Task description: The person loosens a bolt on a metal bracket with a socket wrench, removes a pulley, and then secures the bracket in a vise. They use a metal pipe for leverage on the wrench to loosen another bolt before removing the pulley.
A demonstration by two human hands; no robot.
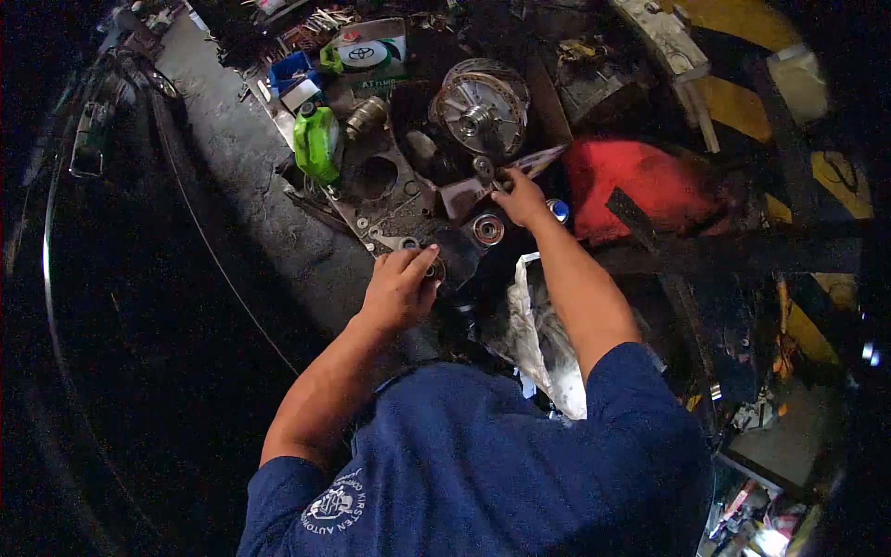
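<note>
My left hand (399,290) curls over a small round metal part (434,270) at the near edge of the cluttered bench, its fingers closed around the top. A flat metal lever (384,240) lies just beyond those fingertips. In my right hand (522,199) is what looks like a ratchet (484,168), its rounded head pointing away from me; the grip hides most of the handle. Between my hands sits a ring-shaped bearing part (487,229). A blue-capped can or bottle (558,211) stands close beside my right wrist.
A cardboard box (548,160) holds a large round finned metal assembly (478,113). To its left are a green bottle (316,144), a brass-coloured fitting (367,118) and a fluid carton (373,58). Red cloth (631,186) lies right; a white plastic sheet (548,343) is near my body.
</note>
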